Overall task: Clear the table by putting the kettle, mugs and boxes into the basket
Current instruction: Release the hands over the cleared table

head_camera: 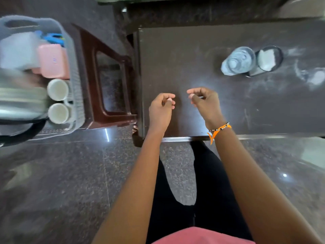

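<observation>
I held both arms out over the near edge of the bench (193, 55), forearms almost side by side. My left hand (161, 108) hovered by the bench's left corner, fingers curled loosely in towards the thumb and pinching nothing. My right hand (204, 100) was just beside it, a gap apart, in much the same pose — fingers bent, tips close to the thumb, nothing between them. An orange and beaded band (219, 129) sat on the right wrist.

The basket (73, 71) stood off to the left on a brown stool (109, 81), apart from the bench. In it I saw the kettle (19, 101), blurred at the picture's edge, two white mugs (58, 101) upright beside it against the basket's right wall, a pink box (52, 60) behind the mugs and a white box (16, 50) to its left. Something blue (52, 38) lay at the far end; I could not make out what.

On the bench, well away from my hands to the right, stood a clear bottle (237, 60) with a dark holder of white napkins (268, 59) touching or just beside it.
</observation>
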The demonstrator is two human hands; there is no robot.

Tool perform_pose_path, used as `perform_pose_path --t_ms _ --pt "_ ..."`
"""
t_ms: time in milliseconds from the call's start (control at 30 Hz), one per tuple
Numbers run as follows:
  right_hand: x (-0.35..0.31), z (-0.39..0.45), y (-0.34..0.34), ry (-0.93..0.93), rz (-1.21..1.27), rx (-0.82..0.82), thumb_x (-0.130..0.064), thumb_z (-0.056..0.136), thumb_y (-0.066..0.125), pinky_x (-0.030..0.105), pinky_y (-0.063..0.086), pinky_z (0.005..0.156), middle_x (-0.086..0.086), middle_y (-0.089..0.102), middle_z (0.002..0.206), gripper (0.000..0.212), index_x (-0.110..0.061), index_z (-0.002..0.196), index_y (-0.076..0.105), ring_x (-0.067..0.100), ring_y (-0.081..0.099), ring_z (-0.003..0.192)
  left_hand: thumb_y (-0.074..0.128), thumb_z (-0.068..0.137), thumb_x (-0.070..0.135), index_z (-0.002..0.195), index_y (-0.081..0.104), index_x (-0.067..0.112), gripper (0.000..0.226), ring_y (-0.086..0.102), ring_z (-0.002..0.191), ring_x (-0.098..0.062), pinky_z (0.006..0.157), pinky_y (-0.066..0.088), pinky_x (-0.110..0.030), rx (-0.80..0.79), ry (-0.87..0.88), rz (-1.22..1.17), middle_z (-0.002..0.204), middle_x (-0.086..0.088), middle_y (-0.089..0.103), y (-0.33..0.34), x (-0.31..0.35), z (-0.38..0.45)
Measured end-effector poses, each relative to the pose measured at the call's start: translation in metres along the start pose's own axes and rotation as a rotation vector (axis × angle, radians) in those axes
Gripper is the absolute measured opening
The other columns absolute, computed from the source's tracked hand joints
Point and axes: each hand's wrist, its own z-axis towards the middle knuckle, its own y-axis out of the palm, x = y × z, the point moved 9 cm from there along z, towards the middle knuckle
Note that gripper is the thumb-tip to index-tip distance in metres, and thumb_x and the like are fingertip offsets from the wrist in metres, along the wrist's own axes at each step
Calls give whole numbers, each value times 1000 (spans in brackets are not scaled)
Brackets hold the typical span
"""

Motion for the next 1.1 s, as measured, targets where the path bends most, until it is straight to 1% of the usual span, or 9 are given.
perform_pose_path --t_ms 233,333,433,500,633,700,800,1000,1100 --pt "54 20 -126 106 121 120 2 87 50 8 41 56 -2 56 68 20 0 101 65 9 50 60 43 93 8 100 64 15 24 58 68 -7 90 50 -33 -162 -35 83 76 8 60 117 18 -9" --pt "70 41 -170 148 172 151 3 89 47 11 41 55 0 53 69 24 5 110 60 10 50 60 42 94 9 109 62 13 26 59 74 -9 95 49 -35 -191 -60 113 87 3 62 159 29 -2" --pt "80 68 -204 188 210 209 4 90 46 16 41 59 1 50 79 32 3 121 51 8 50 60 44 94 13 127 52 14 34 59 88 -12 98 46 -31 -219 -101 127 114 -4 62 191 38 10" --pt "84 87 -222 223 226 227 1 89 47 19 42 63 5 48 97 40 -1 130 44 9 50 65 43 96 14 140 38 13 45 57 101 -13 101 43 -29 -253 -137 127 133 -5 53 213 42 19" --pt "87 114 -232 251 194 161 -8 90 52 32 41 89 1 38 117 57 -7 142 29 19 46 101 43 97 14 149 13 16 61 35 138 -20 116 28 -42 -286 -202 154 155 -2 27 231 44 39" --pt "85 122 -233 228 160 105 -6 90 51 34 41 93 0 41 117 50 -8 138 37 19 45 103 42 97 13 150 10 19 62 30 141 -18 118 25 -44 -283 -214 149 157 1 23 236 45 45" --pt "78 126 -232 182 171 40 -1 89 49 28 38 87 0 50 112 42 -8 130 48 17 45 98 41 97 12 149 15 25 60 28 142 -16 118 23 -46 -315 -187 162 156 5 24 243 51 46" --pt "70 110 -239 195 139 35 -9 93 48 32 41 94 6 42 141 51 -11 141 33 23 48 124 39 98 17 149 18 18 55 35 138 -19 117 27 -43 -274 -212 169 153 2 33 231 54 28" --pt "51 96 -243 167 102 74 -11 93 49 31 44 87 8 47 131 43 -7 135 40 23 51 112 40 98 17 145 29 19 49 41 133 -17 111 32 -32 -266 -150 177 148 0 41 219 71 7"
